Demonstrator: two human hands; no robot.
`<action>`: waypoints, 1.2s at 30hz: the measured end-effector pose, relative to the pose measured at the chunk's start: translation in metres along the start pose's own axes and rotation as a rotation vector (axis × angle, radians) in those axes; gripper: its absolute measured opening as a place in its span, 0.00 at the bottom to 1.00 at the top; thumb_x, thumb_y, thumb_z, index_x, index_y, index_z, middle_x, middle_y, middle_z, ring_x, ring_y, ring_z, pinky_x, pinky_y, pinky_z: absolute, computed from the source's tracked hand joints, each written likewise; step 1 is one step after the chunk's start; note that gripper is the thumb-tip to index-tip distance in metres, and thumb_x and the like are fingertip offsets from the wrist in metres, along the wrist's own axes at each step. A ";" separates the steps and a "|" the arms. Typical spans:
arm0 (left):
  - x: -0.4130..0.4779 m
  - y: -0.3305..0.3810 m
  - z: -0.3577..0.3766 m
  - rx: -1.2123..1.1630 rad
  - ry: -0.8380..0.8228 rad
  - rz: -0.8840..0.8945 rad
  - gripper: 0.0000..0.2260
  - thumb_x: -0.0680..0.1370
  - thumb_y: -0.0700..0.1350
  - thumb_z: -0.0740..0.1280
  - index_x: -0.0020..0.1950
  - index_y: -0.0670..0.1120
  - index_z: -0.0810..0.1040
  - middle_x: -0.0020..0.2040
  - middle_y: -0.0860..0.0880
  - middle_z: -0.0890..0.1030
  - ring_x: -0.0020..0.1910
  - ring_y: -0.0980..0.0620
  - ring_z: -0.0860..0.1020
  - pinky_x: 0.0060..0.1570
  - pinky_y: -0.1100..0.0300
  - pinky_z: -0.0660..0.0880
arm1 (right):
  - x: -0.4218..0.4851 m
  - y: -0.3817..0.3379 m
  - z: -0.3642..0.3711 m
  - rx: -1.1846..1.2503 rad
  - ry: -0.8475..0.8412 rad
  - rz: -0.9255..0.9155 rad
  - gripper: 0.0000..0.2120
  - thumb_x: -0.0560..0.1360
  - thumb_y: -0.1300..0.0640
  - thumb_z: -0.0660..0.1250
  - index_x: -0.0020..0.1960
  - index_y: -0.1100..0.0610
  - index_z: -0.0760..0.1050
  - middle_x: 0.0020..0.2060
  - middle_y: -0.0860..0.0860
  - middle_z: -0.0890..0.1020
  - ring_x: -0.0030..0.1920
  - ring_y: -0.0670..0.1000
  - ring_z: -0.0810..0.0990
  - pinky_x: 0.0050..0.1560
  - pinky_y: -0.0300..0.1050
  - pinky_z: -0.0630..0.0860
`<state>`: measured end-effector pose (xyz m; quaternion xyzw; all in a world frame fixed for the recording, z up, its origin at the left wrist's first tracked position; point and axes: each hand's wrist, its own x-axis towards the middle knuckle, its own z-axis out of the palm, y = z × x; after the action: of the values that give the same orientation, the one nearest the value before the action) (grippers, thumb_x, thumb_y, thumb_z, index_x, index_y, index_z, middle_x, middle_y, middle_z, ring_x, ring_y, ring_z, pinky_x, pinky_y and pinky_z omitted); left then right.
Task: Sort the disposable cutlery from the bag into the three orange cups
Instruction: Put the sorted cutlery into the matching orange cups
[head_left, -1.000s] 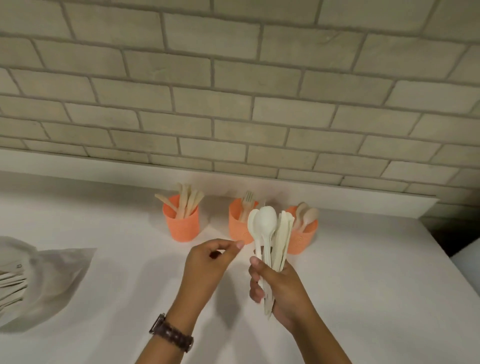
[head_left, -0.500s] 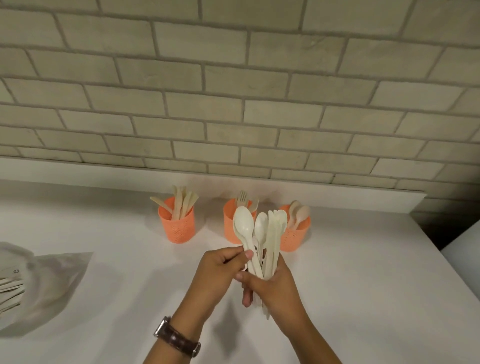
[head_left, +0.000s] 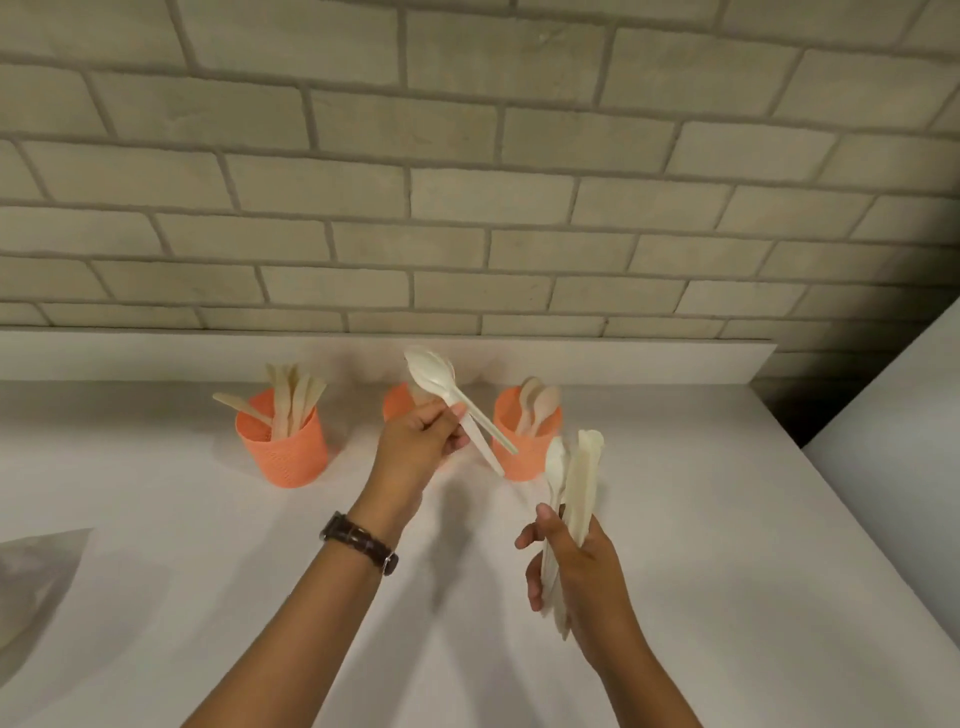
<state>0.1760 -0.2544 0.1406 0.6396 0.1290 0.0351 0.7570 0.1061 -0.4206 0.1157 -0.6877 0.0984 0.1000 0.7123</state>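
Three orange cups stand in a row near the wall. The left cup (head_left: 283, 451) holds several knives, the middle cup (head_left: 398, 404) is mostly hidden behind my left hand, and the right cup (head_left: 524, 447) holds spoons. My left hand (head_left: 421, 447) pinches two white spoons (head_left: 452, 397) by their handles, bowls up, in front of the middle cup. Lower right, my right hand (head_left: 576, 566) grips an upright bundle of white cutlery (head_left: 574, 488). The bag (head_left: 36, 582) lies at the left edge, partly cut off.
The white countertop (head_left: 701, 571) ends at a raised ledge (head_left: 156, 353) under a brick wall. A white surface (head_left: 904, 457) rises at the right beyond the counter's edge.
My left hand took two spoons out of the bundle and lifted them up and left toward the cups. My right hand moved right and down with the remaining cutlery.
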 end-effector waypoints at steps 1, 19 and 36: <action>0.012 0.001 0.014 0.009 0.010 0.004 0.09 0.77 0.39 0.64 0.39 0.43 0.80 0.34 0.46 0.77 0.34 0.54 0.75 0.44 0.62 0.75 | 0.001 -0.002 -0.007 0.020 0.014 0.001 0.11 0.78 0.52 0.63 0.49 0.61 0.70 0.33 0.53 0.81 0.20 0.53 0.70 0.22 0.41 0.68; 0.046 -0.022 0.051 0.550 0.038 0.188 0.08 0.74 0.35 0.66 0.52 0.37 0.82 0.35 0.51 0.79 0.29 0.62 0.76 0.30 0.78 0.71 | 0.019 -0.022 -0.044 0.249 -0.001 0.002 0.07 0.73 0.59 0.69 0.46 0.63 0.81 0.31 0.53 0.79 0.26 0.49 0.69 0.28 0.40 0.69; -0.063 -0.006 0.018 0.240 -0.413 -0.046 0.08 0.77 0.45 0.65 0.51 0.45 0.83 0.34 0.51 0.77 0.31 0.54 0.71 0.42 0.70 0.72 | 0.015 -0.020 -0.012 0.159 -0.525 0.125 0.08 0.79 0.58 0.61 0.50 0.64 0.74 0.35 0.58 0.78 0.25 0.49 0.67 0.27 0.40 0.65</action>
<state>0.1187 -0.2860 0.1470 0.7154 -0.0110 -0.1293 0.6865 0.1264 -0.4334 0.1307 -0.5727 -0.0399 0.3104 0.7577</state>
